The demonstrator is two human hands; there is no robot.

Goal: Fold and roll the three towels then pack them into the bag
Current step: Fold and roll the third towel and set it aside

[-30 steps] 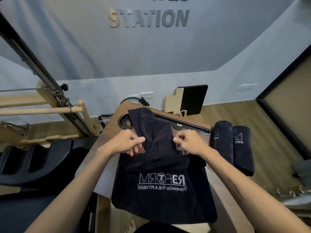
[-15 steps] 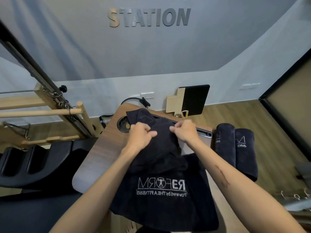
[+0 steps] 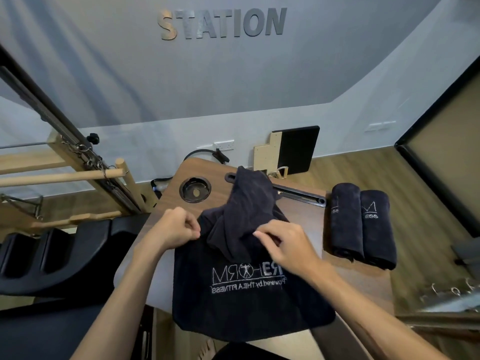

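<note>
At frame centre, a dark towel [image 3: 249,216] with white lettering is spread on the wooden table [image 3: 171,201] — its far end bunched up. Its fabric is pinched by the left hand [image 3: 174,228] and the right hand [image 3: 283,245], fingers curled. Two rolled towels [image 3: 362,224] lie right of centre.

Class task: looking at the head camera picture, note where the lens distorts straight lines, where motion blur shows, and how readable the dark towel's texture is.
Head view: the wall edges curve, a wide-angle bend; the right hand is slightly smeared, the metal hooks at the right edge more so; the dark towel shows little weave, though its pale lettering, mirrored, stays readable; the two rolled towels are fairly sharp.
</note>
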